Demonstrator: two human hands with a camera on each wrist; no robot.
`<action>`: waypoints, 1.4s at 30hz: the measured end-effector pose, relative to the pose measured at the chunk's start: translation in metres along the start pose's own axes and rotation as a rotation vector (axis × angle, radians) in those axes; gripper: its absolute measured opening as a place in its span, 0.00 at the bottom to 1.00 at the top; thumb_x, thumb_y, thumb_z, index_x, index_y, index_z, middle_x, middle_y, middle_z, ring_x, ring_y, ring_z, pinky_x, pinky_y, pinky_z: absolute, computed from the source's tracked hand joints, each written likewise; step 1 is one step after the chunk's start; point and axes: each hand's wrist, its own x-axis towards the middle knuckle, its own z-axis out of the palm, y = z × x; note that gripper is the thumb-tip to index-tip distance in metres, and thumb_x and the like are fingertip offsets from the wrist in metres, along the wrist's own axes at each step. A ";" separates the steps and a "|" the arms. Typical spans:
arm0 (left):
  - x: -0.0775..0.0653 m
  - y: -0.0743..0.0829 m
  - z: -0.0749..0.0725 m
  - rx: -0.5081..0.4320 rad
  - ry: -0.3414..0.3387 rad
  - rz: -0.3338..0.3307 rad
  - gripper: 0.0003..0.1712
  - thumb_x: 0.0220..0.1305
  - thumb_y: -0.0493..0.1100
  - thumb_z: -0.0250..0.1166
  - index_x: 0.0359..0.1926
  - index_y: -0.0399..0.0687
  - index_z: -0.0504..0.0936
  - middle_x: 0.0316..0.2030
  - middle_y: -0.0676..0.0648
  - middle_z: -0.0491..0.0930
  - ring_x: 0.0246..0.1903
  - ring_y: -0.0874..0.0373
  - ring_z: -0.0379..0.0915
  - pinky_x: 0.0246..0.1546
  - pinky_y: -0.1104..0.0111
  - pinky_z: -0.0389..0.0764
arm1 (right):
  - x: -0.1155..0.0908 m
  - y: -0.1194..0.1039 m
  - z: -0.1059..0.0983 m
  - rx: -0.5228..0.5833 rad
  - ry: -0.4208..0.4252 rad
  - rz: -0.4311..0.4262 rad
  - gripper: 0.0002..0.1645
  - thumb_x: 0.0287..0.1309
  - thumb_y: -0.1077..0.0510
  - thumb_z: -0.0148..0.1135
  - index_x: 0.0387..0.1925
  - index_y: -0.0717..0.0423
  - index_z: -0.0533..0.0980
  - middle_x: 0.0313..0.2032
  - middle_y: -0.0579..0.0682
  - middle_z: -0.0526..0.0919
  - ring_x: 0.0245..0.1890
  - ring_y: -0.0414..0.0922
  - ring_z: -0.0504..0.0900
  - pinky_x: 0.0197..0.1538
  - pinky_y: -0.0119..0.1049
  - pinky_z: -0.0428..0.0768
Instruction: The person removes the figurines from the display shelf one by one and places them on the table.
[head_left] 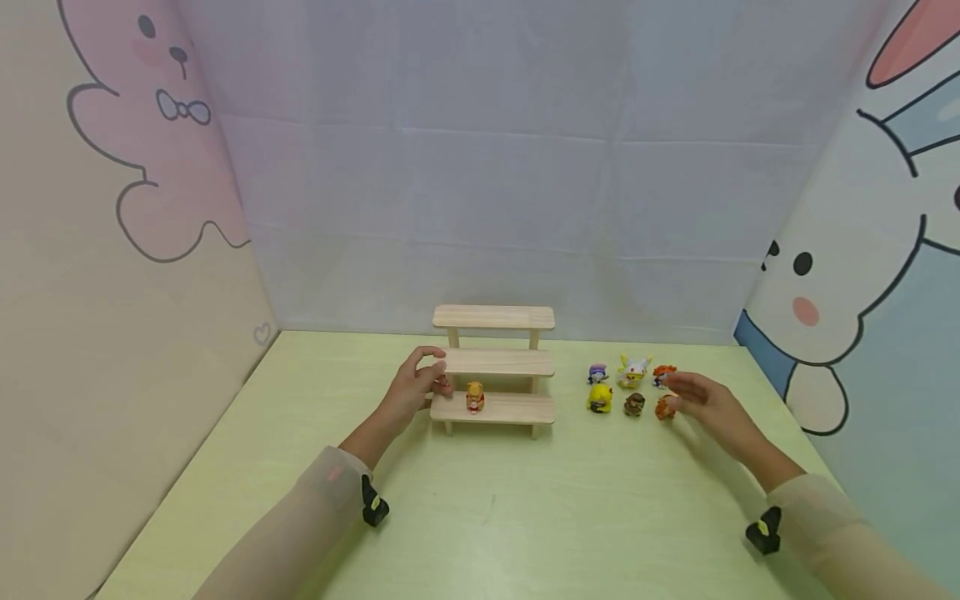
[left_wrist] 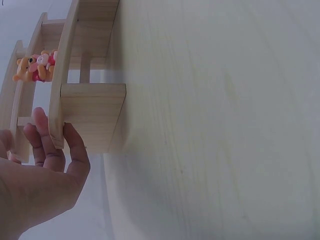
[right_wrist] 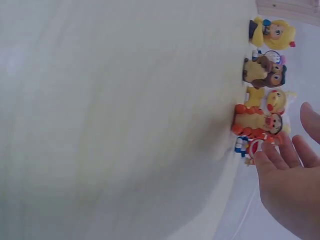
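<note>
A three-tier wooden display stand point(head_left: 495, 362) stands at the middle of the table. My left hand point(head_left: 412, 387) holds its left end; in the left wrist view the fingers point(left_wrist: 75, 150) curl about the end of the lowest shelf. On that shelf sits a yellow bear figurine point(head_left: 475, 398), with a small pink figure at its front in the left wrist view. To the right, my right hand point(head_left: 708, 408) reaches beside an orange tiger figurine point(right_wrist: 256, 121), fingers loosely extended. Whether the fingertips touch it, I cannot tell. Behind the tiger is a red-haired figurine point(head_left: 663, 375), partly covered by fingers in the right wrist view.
More figurines stand in two rows right of the stand: a yellow-haired one point(head_left: 600, 398), a brown owl point(head_left: 633, 405), a purple-hatted one point(head_left: 597, 374) and a white-and-yellow one point(head_left: 633, 371). A pale curtain point(head_left: 495, 167) hangs behind the light green table point(head_left: 480, 517); walls rise on both sides.
</note>
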 end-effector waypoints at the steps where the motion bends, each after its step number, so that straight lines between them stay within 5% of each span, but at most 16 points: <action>1: 0.000 0.000 0.000 0.000 0.000 0.002 0.15 0.80 0.49 0.57 0.62 0.57 0.70 0.33 0.48 0.80 0.35 0.54 0.85 0.38 0.57 0.80 | 0.000 -0.002 -0.001 -0.006 -0.001 -0.001 0.36 0.76 0.53 0.58 0.74 0.68 0.60 0.71 0.70 0.67 0.70 0.65 0.69 0.51 0.18 0.73; 8: 0.001 -0.001 0.000 -0.005 -0.009 0.008 0.15 0.80 0.49 0.57 0.62 0.57 0.70 0.33 0.49 0.80 0.35 0.54 0.85 0.37 0.58 0.79 | 0.002 -0.019 -0.004 -0.027 -0.007 -0.002 0.39 0.76 0.50 0.59 0.77 0.63 0.58 0.73 0.67 0.66 0.71 0.65 0.67 0.60 0.35 0.77; 14: 0.001 0.000 0.000 0.003 -0.010 0.008 0.15 0.80 0.49 0.56 0.63 0.56 0.70 0.33 0.48 0.80 0.35 0.54 0.85 0.37 0.58 0.79 | 0.004 -0.039 0.003 0.029 -0.021 -0.029 0.41 0.74 0.47 0.61 0.77 0.63 0.58 0.73 0.66 0.65 0.72 0.65 0.66 0.53 0.20 0.74; 21: 0.001 0.000 0.000 -0.003 -0.009 0.003 0.15 0.80 0.49 0.57 0.62 0.57 0.71 0.33 0.48 0.81 0.35 0.53 0.85 0.38 0.57 0.79 | 0.007 -0.057 0.015 0.070 -0.056 -0.052 0.37 0.75 0.54 0.60 0.76 0.62 0.60 0.73 0.65 0.66 0.72 0.64 0.67 0.53 0.20 0.74; 28: -0.001 0.001 0.001 -0.005 0.001 0.004 0.16 0.80 0.50 0.57 0.62 0.56 0.71 0.34 0.47 0.82 0.35 0.53 0.85 0.37 0.57 0.79 | 0.009 -0.074 0.038 0.087 -0.083 -0.068 0.34 0.74 0.54 0.62 0.74 0.61 0.64 0.71 0.64 0.70 0.69 0.63 0.72 0.54 0.31 0.79; 35: 0.000 0.000 -0.001 0.010 0.005 -0.001 0.16 0.80 0.50 0.57 0.63 0.56 0.71 0.34 0.49 0.81 0.35 0.54 0.85 0.38 0.57 0.80 | 0.017 -0.085 0.070 0.143 -0.127 -0.121 0.33 0.71 0.56 0.65 0.71 0.63 0.68 0.68 0.65 0.73 0.68 0.61 0.74 0.55 0.28 0.78; 42: 0.001 0.000 -0.001 0.013 0.000 0.007 0.16 0.80 0.50 0.57 0.63 0.56 0.70 0.34 0.48 0.81 0.35 0.54 0.85 0.38 0.57 0.80 | 0.023 -0.098 0.105 0.200 -0.203 -0.173 0.30 0.71 0.58 0.65 0.69 0.66 0.70 0.66 0.68 0.74 0.66 0.62 0.76 0.59 0.38 0.80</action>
